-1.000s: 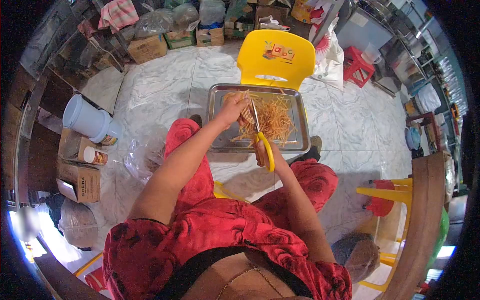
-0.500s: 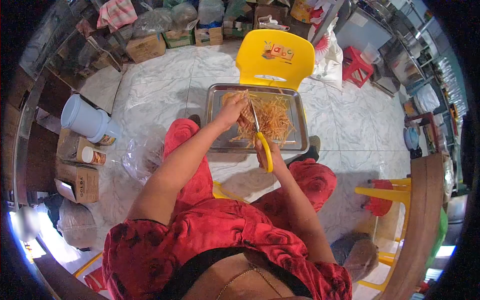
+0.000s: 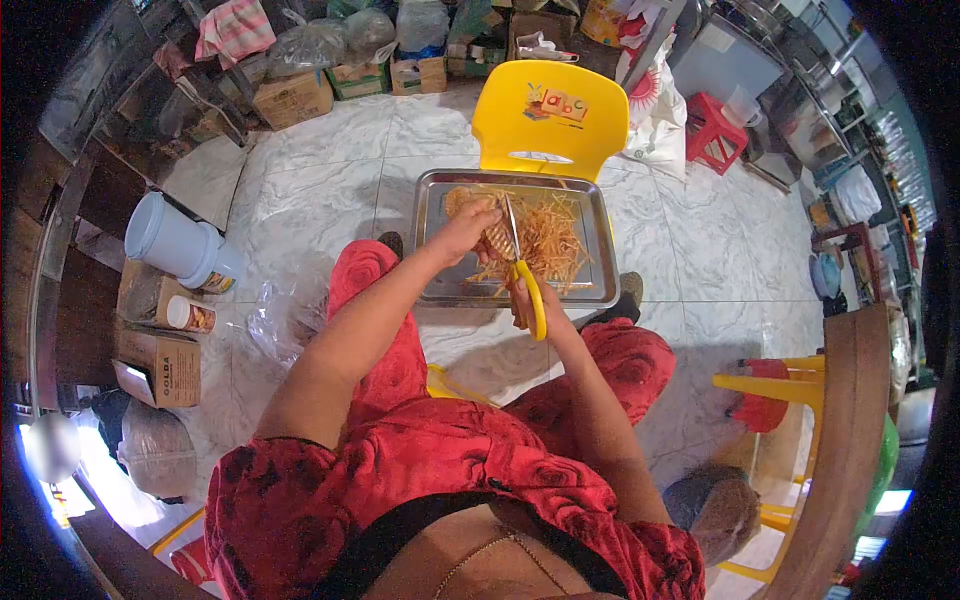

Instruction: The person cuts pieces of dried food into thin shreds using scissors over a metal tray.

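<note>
Over the left part of the metal tray (image 3: 432, 285), my left hand (image 3: 465, 230) grips a flat tan piece with a ridged, grid-like surface (image 3: 500, 238). My right hand (image 3: 530, 302) is closed round the yellow handles of the scissors (image 3: 538, 300), near the tray's front edge. The blades point away from me and lie against the right side of the piece. A loose heap of thin brown strips (image 3: 552, 240) lies in the tray, right of the blades. More tan material shows beyond my left hand, partly hidden by it.
A yellow chair (image 3: 550, 105) stands behind the tray. Pale buckets (image 3: 165, 235), a cardboard box (image 3: 175, 368) and a clear plastic bag (image 3: 283, 318) are on the left. A red stool (image 3: 714, 133) stands back right, a yellow stool (image 3: 770, 385) at the right.
The piece in my left hand has tilted, showing more of its ridged face to the right of my fingers. My left hand has dropped slightly towards me. The scissors have barely moved.
</note>
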Demonstrator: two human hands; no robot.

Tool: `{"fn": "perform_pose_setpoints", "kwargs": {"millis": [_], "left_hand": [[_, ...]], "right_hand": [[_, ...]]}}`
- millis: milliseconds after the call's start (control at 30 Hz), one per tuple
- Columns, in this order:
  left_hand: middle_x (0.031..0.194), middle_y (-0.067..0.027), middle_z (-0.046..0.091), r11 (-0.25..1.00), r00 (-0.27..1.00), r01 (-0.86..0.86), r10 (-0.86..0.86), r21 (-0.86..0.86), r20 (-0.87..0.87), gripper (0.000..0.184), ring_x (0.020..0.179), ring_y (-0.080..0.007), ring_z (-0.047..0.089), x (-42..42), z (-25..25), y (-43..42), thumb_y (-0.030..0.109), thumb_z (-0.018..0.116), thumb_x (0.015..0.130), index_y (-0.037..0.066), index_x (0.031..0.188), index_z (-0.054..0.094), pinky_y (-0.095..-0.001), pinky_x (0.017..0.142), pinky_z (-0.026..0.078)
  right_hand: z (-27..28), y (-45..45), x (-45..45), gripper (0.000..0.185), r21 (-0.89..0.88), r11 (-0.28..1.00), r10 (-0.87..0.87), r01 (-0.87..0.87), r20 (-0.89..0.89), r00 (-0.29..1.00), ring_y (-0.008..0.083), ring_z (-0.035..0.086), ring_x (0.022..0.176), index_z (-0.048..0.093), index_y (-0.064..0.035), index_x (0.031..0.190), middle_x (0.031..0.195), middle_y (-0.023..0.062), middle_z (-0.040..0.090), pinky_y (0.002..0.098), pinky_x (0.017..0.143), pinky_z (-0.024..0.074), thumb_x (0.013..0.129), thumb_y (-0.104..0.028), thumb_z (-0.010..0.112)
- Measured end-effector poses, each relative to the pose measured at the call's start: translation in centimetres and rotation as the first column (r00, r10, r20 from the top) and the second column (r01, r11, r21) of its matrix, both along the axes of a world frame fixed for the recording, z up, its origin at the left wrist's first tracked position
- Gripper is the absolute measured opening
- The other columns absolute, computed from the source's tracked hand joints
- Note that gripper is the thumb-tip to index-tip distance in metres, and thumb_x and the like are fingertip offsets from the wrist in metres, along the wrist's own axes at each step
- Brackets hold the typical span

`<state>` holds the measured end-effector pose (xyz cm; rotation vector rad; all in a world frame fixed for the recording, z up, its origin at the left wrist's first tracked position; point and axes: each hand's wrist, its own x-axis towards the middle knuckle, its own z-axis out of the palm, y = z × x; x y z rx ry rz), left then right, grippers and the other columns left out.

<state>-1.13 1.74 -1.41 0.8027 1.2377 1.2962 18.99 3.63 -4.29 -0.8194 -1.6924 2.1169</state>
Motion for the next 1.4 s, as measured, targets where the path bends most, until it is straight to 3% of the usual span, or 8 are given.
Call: {"fn": "perform_pose_setpoints", "kwargs": {"millis": [400, 567, 633, 867, 967, 1033, 1167, 1400], "left_hand": [[0.069, -0.0064, 0.058, 1.0, 0.998, -0.011, 0.01, 0.022, 0.065, 0.024, 0.044, -0.0147, 0.055, 0.2, 0.1, 0.3, 0.024, 0.045, 0.089, 0.005, 0.104, 0.047, -0.025, 0.034, 0.045], [0.066, -0.0065, 0.058, 1.0, 0.998, -0.015, 0.013, 0.026, 0.067, 0.024, 0.045, -0.014, 0.056, 0.4, -0.4, 0.3, 0.024, 0.046, 0.088, 0.004, 0.102, 0.047, -0.0247, 0.035, 0.045], [0.073, -0.0044, 0.059, 0.988, 0.986, 0.153, -0.152, -0.01, 0.066, 0.021, 0.052, -0.0128, 0.058, 0.6, -1.0, 0.2, 0.022, 0.046, 0.089, 0.007, 0.104, 0.047, -0.0251, 0.037, 0.046], [0.075, -0.0043, 0.06, 0.985, 0.98, 0.173, -0.171, -0.008, 0.1, 0.021, 0.054, -0.0132, 0.059, 0.9, -0.6, 0.3, 0.022, 0.046, 0.089, 0.007, 0.103, 0.048, -0.026, 0.039, 0.047], [0.075, -0.0041, 0.06, 0.997, 0.994, 0.062, -0.065, 0.037, 0.087, 0.021, 0.055, -0.0133, 0.059, 0.1, 0.2, 0.7, 0.022, 0.046, 0.089, 0.007, 0.103, 0.049, -0.0265, 0.04, 0.049], [0.084, -0.005, 0.058, 0.976, 0.97, -0.18, 0.156, 0.122, 0.184, 0.024, 0.059, -0.0144, 0.06, -0.7, 1.0, 0.9, 0.021, 0.048, 0.087, 0.006, 0.106, 0.049, -0.0263, 0.042, 0.052], [0.082, -0.0056, 0.059, 0.969, 0.975, -0.188, 0.164, 0.163, 0.153, 0.025, 0.058, -0.0159, 0.061, -2.3, 2.1, 0.4, 0.021, 0.048, 0.087, 0.005, 0.107, 0.049, -0.027, 0.042, 0.052], [0.08, -0.0076, 0.06, 0.954, 0.959, -0.272, 0.257, 0.13, 0.117, 0.023, 0.056, -0.0165, 0.06, -2.9, 2.1, 0.3, 0.02, 0.047, 0.088, 0.005, 0.104, 0.049, -0.0267, 0.041, 0.052]], "right_hand": [[1.7, -0.7, -0.1, 0.033, 0.049, 0.994, -0.102, 0.1, 0.047, 0.994, 0.0058, 0.036, 0.039, 0.051, -0.0075, 0.101, 0.052, -0.0057, 0.038, 0.0212, 0.035, 0.0317, 0.084, -0.036, 0.055], [1.0, -0.7, -0.7, 0.022, -0.089, 0.982, -0.169, 0.164, -0.05, 0.984, 0.0068, 0.038, 0.039, 0.052, -0.0079, 0.089, 0.051, -0.0042, 0.039, 0.0215, 0.035, 0.0315, 0.084, -0.029, 0.056], [0.2, 0.1, -0.6, 0.023, -0.028, 0.989, -0.143, 0.142, -0.035, 0.989, 0.0071, 0.038, 0.039, 0.052, -0.0082, 0.088, 0.051, -0.0036, 0.04, 0.0217, 0.034, 0.0316, 0.084, -0.03, 0.056], [2.4, -0.1, -0.2, 0.036, 0.058, 0.983, -0.178, 0.172, 0.107, 0.978, 0.0073, 0.04, 0.04, 0.05, -0.0058, 0.084, 0.051, -0.0018, 0.041, 0.0227, 0.032, 0.0308, 0.085, -0.042, 0.051], [2.1, 0.5, 0.2, 0.039, 0.06, 0.994, -0.095, 0.094, 0.014, 0.995, 0.01, 0.043, 0.038, 0.049, -0.0039, 0.092, 0.052, 0.0008, 0.044, 0.0235, 0.035, 0.0353, 0.088, -0.042, 0.045], [2.5, 0.3, 0.4, 0.038, 0.087, 0.994, -0.055, 0.059, -0.054, 0.997, 0.0083, 0.043, 0.043, 0.05, -0.0046, 0.091, 0.056, 0.0, 0.044, 0.0232, 0.037, 0.0352, 0.086, -0.042, 0.048], [2.2, 0.6, 1.1, 0.04, 0.098, 0.985, 0.151, -0.14, -0.118, 0.981, 0.0072, 0.044, 0.052, 0.048, -0.0051, 0.095, 0.065, -0.0008, 0.046, 0.023, 0.043, 0.0374, 0.085, -0.044, 0.05], [1.0, 0.1, 1.1, 0.041, 0.184, 0.971, 0.148, -0.152, 0.031, 0.988, 0.0085, 0.045, 0.05, 0.047, -0.0046, 0.098, 0.064, -0.0011, 0.045, 0.0232, 0.043, 0.04, 0.085, -0.044, 0.049]]}}
